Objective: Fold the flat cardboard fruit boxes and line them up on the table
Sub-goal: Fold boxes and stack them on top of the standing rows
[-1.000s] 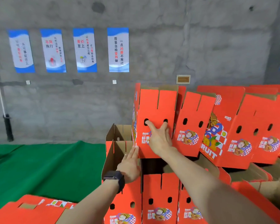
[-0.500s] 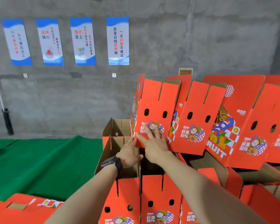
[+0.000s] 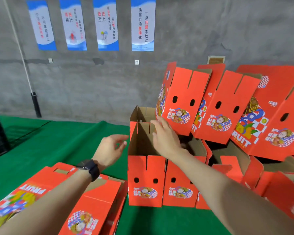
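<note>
Both open: left grip [image 3: 111, 148] empty; right grip [image 3: 166, 136] beside tilted box [image 3: 182, 100].

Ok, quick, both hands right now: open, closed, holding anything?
Left hand: open, holds nothing.
Right hand: open, fingers straight beside the tilted upper box, gripping nothing; contact cannot be told.

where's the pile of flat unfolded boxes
Head view, bottom left: the pile of flat boxes lies on the green table, left of the upright folded boxes.

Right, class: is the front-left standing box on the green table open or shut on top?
Open. The front-left standing box has its top flaps standing up, and its brown inside shows.
</note>
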{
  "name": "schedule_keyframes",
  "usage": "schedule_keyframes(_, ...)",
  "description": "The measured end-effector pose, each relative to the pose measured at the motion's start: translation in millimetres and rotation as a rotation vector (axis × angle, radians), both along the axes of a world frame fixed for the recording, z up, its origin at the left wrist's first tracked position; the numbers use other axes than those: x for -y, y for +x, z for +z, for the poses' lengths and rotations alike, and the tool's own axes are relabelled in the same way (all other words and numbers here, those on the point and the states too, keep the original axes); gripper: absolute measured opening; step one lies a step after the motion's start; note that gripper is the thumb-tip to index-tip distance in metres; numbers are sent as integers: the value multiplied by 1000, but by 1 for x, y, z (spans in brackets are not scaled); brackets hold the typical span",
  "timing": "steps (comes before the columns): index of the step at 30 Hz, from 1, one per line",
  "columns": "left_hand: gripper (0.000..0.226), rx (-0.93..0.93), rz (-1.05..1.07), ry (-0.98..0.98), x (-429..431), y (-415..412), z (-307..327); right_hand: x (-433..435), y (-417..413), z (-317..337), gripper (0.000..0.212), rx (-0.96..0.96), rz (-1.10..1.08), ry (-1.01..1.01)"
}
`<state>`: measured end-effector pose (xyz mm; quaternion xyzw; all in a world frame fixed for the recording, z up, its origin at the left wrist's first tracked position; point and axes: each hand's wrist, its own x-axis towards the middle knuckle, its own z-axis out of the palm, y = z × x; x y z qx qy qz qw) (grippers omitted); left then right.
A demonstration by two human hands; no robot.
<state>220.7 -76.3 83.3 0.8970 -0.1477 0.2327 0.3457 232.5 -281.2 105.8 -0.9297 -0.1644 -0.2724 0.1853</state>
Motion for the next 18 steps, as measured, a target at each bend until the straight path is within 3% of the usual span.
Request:
schedule_keyframes(3,27,-115,128,37,-55,-34,-30,-41,-48,-37,40,10,230,106)
schedule_keyframes(7,33,-421,291,200,-125,-88,-94,-102,-98,-117,48,-337,408,-111)
schedule_keyframes(12,42,-555,386,313,-169,-141,-160,-167,-121,-185,46,-660,398,-327)
schedule_keyframes(15,59,-627,393,421,-178,-166,-185,-193,-129,-209,45,-786,382,-492)
schedule_keyframes(18,75,-732,363,507,-175,-190,-209,-200,-133,-224,56,-903,294,-457)
